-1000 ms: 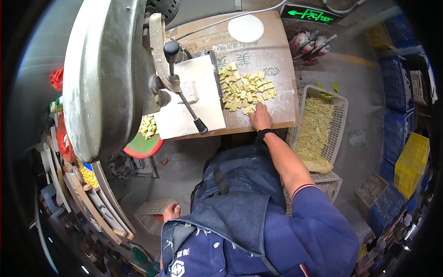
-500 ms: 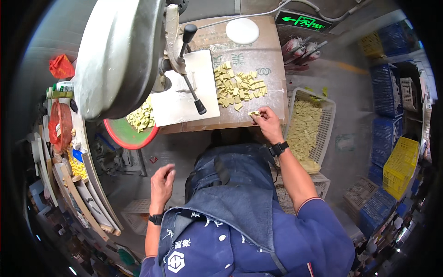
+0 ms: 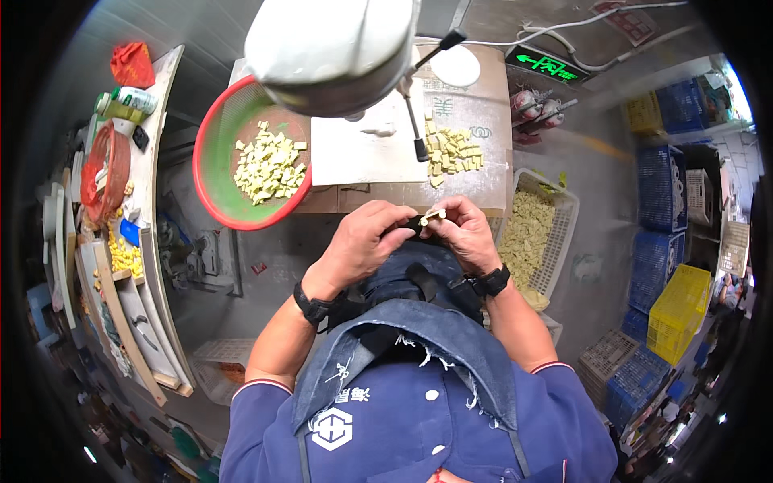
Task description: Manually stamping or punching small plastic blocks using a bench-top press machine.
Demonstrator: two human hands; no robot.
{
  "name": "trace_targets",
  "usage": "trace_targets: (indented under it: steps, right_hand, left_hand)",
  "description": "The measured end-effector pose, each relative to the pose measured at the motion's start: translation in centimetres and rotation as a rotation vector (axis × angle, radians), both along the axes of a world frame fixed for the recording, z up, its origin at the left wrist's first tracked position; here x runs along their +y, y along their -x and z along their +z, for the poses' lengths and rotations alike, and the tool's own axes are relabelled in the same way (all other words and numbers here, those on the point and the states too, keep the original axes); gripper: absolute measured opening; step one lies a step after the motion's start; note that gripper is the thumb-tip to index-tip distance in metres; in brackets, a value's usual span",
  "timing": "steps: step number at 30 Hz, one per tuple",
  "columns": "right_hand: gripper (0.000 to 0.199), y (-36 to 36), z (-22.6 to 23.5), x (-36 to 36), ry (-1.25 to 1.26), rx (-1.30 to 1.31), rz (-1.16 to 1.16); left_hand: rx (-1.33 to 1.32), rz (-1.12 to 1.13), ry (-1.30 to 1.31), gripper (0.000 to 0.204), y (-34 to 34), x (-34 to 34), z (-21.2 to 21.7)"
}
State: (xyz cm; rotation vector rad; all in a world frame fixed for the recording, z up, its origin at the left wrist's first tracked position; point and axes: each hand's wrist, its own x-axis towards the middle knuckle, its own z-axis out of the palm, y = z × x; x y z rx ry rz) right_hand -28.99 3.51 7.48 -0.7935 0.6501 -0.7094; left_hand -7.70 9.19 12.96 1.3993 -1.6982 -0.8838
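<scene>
My left hand (image 3: 361, 240) and my right hand (image 3: 465, 232) meet in front of my chest at the near edge of the brown worktable (image 3: 491, 153). Between their fingertips they pinch a small pale yellow block (image 3: 432, 215) against something dark. A heap of similar yellow blocks (image 3: 451, 151) lies on the table just beyond, beside a white plate (image 3: 362, 149) under the big grey machine housing (image 3: 334, 48). A black lever (image 3: 416, 129) hangs down from the machine. Both wrists wear dark bands.
A red basin (image 3: 211, 173) with a green inside holds several cut yellow pieces (image 3: 268, 167) at the table's left. A white crate (image 3: 564, 233) of yellow blocks stands to the right. Blue and yellow crates (image 3: 672, 314) are stacked far right. Shelves with tools line the left.
My left hand rose from beside my thigh to join the right one. My right hand drew back from the heap with a block. My view shifted, bringing the red basin into sight.
</scene>
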Motion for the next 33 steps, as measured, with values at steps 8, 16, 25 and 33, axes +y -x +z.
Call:
trace_targets:
  steps: [8,16,25,33]
  right_hand:
    - [0.017,-3.5,0.6,1.1,0.074,0.018,0.058]
    - [0.019,-1.6,-7.7,0.5,-0.043,0.475,-0.018]
    - [0.047,2.3,-23.7,-6.1,0.238,1.157,-0.134]
    - [0.035,-0.8,-25.4,-8.4,0.39,1.414,-0.048]
  left_hand:
    - [-0.101,0.06,0.221,0.022,-1.4,0.7,-0.8]
    - [0.029,0.739,-0.144,0.016,-10.4,5.2,-4.0]
    - [-0.265,0.818,-0.373,0.026,-17.0,9.7,-7.5]
    - [-0.322,0.756,-0.617,0.022,-11.6,13.1,-6.7]
